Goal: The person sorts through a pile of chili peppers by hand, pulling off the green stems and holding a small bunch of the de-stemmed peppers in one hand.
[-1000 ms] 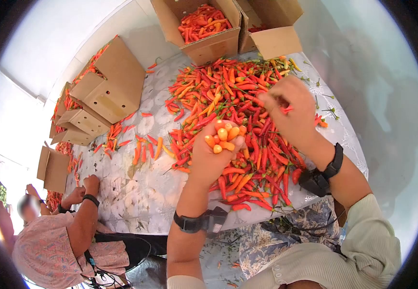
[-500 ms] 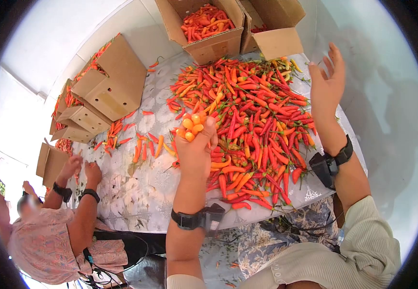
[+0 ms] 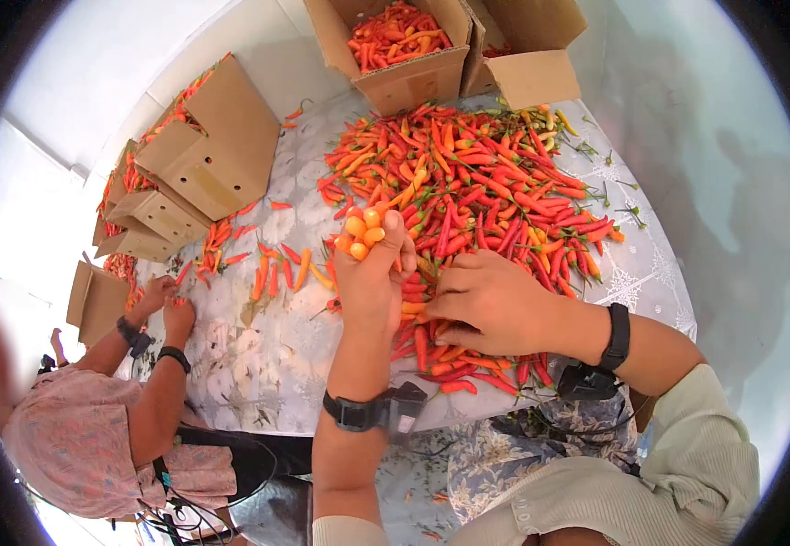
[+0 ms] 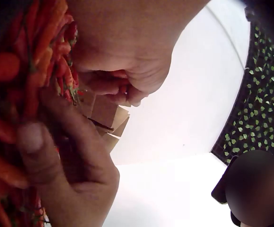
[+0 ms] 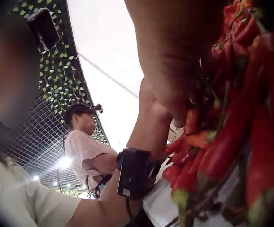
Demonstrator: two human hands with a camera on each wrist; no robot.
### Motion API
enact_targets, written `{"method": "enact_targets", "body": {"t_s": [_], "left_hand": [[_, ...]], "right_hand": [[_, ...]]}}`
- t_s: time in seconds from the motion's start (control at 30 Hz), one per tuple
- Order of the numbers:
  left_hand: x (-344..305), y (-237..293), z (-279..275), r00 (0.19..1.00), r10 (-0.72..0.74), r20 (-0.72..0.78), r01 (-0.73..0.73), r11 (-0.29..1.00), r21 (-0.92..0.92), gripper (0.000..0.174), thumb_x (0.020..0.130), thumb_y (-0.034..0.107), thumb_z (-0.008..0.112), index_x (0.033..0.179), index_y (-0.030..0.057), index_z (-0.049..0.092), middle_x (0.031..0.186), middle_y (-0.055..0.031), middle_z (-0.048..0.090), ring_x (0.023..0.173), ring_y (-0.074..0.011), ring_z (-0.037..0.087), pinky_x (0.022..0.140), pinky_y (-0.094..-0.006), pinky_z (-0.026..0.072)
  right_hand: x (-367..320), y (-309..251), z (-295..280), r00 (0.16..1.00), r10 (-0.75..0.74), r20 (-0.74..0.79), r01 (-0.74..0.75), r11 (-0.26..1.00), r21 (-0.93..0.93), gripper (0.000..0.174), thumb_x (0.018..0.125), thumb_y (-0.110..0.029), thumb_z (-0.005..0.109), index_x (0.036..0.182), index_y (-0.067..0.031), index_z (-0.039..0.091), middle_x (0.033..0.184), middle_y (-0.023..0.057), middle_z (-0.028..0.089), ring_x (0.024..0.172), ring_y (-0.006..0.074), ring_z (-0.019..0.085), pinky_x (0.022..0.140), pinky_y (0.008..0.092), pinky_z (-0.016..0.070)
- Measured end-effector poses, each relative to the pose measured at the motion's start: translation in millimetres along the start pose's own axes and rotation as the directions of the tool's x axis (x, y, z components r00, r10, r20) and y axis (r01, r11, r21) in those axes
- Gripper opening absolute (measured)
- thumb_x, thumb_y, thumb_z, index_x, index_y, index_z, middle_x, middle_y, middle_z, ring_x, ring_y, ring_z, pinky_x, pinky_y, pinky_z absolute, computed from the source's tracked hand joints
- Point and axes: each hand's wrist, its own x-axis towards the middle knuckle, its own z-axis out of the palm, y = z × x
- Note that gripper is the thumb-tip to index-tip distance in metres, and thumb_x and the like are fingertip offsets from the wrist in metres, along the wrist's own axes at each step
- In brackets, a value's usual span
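Observation:
In the head view my left hand (image 3: 375, 278) is raised over the pile's left side, gripping a bunch of orange chilli peppers (image 3: 374, 235) with their pale blunt ends showing. My right hand (image 3: 495, 305) reaches down into the heap of red and orange chilli peppers (image 3: 467, 168), knuckles up, just right of the left hand. The left wrist view shows the right hand's thumb (image 4: 33, 139) and bent forefinger closing on a red chilli pepper (image 4: 31, 97). In the right wrist view that hand's fingertips are mostly hidden behind the hand.
Cardboard boxes of chillies stand behind the heap (image 3: 413, 86) and at the left (image 3: 217, 150). Loose chillies (image 3: 272, 268) and green stems (image 3: 631, 214) lie on the patterned tablecloth (image 3: 258, 364). Another person (image 3: 122, 419) works at the table's left end.
My right hand went from the pile out to the right, fingers spread, and has come back onto the chillies. My left hand shifted left and turned, keeping its orange chilli peppers.

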Motion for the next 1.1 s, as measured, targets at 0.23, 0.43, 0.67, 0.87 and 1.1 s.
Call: {"method": "enact_targets", "body": {"t_s": [0.23, 0.43, 0.67, 0.87, 1.1], "left_hand": [[0.7, -7.0, 0.5, 0.999, 0.003, 0.037, -0.005, 0.999, 0.051, 0.013, 0.089, 0.018, 0.062, 0.084, 0.0073, 0.056, 0.067, -0.0018, 0.056, 0.050, -0.0087, 0.049, 0.043, -0.0202, 0.0383], [3.9, -8.7, -7.1, 0.998, 0.061, -0.033, -0.059, 0.997, 0.049, 0.010, 0.088, 0.014, 0.063, 0.087, 0.0064, 0.056, 0.069, -0.0019, 0.057, 0.057, -0.0106, 0.052, 0.047, -0.0204, 0.0385], [-3.4, -4.1, 5.8, 0.997, 0.026, 0.068, -0.036, 0.987, 0.156, 0.017, 0.086, 0.009, 0.064, 0.099, 0.0046, 0.054, 0.090, -0.0072, 0.062, 0.077, -0.0130, 0.059, 0.064, -0.0254, 0.0484], [-2.9, -16.3, -0.5, 0.969, 0.055, 0.243, -0.122, 0.955, 0.271, 0.028, 0.080, 0.000, 0.067, 0.102, 0.0032, 0.050, 0.096, -0.0075, 0.062, 0.083, -0.0127, 0.061, 0.069, -0.0251, 0.0516], [-6.2, -9.7, 4.1, 0.976, -0.079, 0.202, 0.019, 0.958, 0.285, 0.034, 0.078, -0.005, 0.066, 0.105, 0.0038, 0.048, 0.091, -0.0045, 0.060, 0.075, -0.0120, 0.063, 0.063, -0.0238, 0.0530]], "right_hand": [[-1.5, -3.7, 8.9, 1.000, 0.029, -0.007, -0.030, 0.998, -0.051, 0.019, 0.070, -0.019, 0.068, 0.087, -0.0108, 0.064, 0.083, 0.0037, 0.059, 0.084, 0.0243, 0.052, 0.074, 0.0374, 0.0413], [0.8, 5.3, 6.1, 0.950, 0.227, -0.215, -0.162, 0.946, 0.281, 0.014, 0.078, -0.008, 0.063, 0.091, -0.0071, 0.058, 0.084, 0.0081, 0.058, 0.077, 0.0239, 0.057, 0.070, 0.0352, 0.0436], [1.5, 18.1, -3.3, 0.753, 0.538, -0.379, -0.204, 0.739, 0.642, 0.022, 0.081, -0.010, 0.068, 0.098, -0.0039, 0.054, 0.087, 0.0022, 0.057, 0.076, 0.0099, 0.056, 0.066, 0.0259, 0.0450], [3.2, 22.5, 2.8, 0.757, 0.503, -0.418, -0.066, 0.695, 0.716, 0.020, 0.084, -0.010, 0.065, 0.101, -0.0018, 0.058, 0.083, 0.0026, 0.060, 0.071, 0.0081, 0.056, 0.064, 0.0228, 0.0453], [2.4, 16.8, -12.0, 0.745, 0.533, -0.400, -0.186, 0.743, 0.643, 0.013, 0.085, -0.013, 0.065, 0.090, -0.0012, 0.063, 0.083, 0.0048, 0.060, 0.071, 0.0105, 0.056, 0.062, 0.0246, 0.0454]]}}
